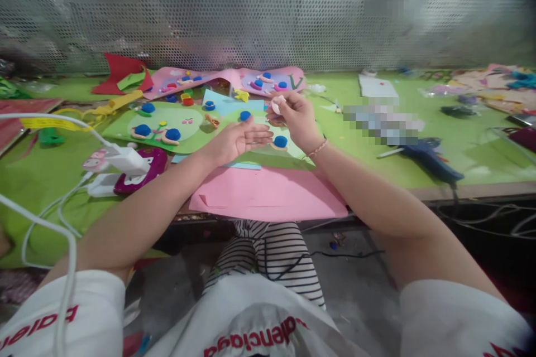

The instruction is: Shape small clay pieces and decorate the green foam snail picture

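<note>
Worktop (335, 173): green surface, running left to right in front of me. Pink sheet (268, 195): lies at the near edge, between my forearms. Green card (196, 139): lies beyond the pink sheet, extending beneath my hands, and bears blue domes with pale bases, two of them standing together at its near left. Pink card (226, 75): lies on the far side, bearing further blue, pink and purple pieces. Glue gun (431, 159): dark blue, lying on the right side, nozzle toward the left. My left hand (240, 139): open, fingers extended to the right and palm exposed, held over the green card; no grip observed. The blue dome (245, 116) shows at its thumb tip; contact cannot be determined. My right hand (293, 114): fingers closed in a pinch on a pale lump (277, 104), held just beyond and right of the left fingers. Red tub (186, 100) and blue tub (210, 105): at the far side of the green card. Yellow piece (242, 95): smallest item noted, right of both tubs.
</note>
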Tool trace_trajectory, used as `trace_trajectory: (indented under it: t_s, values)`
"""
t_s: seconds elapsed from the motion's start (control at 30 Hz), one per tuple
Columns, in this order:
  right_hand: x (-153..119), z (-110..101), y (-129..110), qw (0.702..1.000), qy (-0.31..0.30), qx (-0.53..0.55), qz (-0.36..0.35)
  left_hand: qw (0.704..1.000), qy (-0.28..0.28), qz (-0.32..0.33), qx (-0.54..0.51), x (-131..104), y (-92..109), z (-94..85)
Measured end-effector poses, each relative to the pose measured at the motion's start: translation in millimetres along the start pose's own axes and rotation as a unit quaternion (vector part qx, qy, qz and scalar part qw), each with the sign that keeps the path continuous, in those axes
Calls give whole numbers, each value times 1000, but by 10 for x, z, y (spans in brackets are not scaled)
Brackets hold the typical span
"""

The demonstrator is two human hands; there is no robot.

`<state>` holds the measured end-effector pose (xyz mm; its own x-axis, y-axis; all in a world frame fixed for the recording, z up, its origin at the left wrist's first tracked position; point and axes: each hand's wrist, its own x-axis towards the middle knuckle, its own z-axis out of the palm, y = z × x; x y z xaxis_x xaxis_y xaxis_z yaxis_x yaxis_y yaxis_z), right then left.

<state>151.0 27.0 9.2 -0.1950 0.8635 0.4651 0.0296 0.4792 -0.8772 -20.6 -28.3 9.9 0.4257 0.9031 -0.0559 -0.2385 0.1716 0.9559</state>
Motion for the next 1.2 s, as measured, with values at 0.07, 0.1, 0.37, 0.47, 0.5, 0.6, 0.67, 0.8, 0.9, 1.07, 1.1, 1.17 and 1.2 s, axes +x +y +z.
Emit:
trace_trajectory:
  t_s: [0.07,0.1,0.37,0.47,0.5,0.6,0.67,0.8,0.9,1.07,1.1,1.17,1.2]
  values:
    - [-12,-8,-13,1000,-19,0,-10,1000,3,6,7,6,-13,5]
    - [-23,2,-17,999,-35,-3,-17,1000,3,9,12,13,-22,5]
    - [-133,202,30,984,-146,-81,-61,993,7,82,83,52,-84,-59]
    - [-153,204,0,987,-115,-98,-58,989,36,78,118,40,-66,-72]
    - [-154,193,-12,989,-102,-97,-51,989,43,74,121,38,-60,-75]
    - [-132,134,-43,995,-68,-66,-32,992,52,63,100,39,-52,-82]
    - [-104,82,-56,997,-53,-50,-30,994,45,56,77,39,-46,-74]
    - [-71,14,-61,991,-90,-76,-65,999,0,38,30,22,-14,-35]
    - [-87,29,-40,972,-157,-147,-92,999,-26,33,-22,14,12,-27]
    - [-125,82,-22,954,-175,-227,-84,998,-15,12,-58,10,32,-24]
    - [-129,87,-28,957,-174,-216,-81,998,-9,10,-54,8,35,-16]
    - [-138,93,-43,967,-170,-175,-68,999,4,8,-46,3,38,0]
    - [-143,95,-51,972,-171,-151,-57,999,11,7,-43,2,37,6]
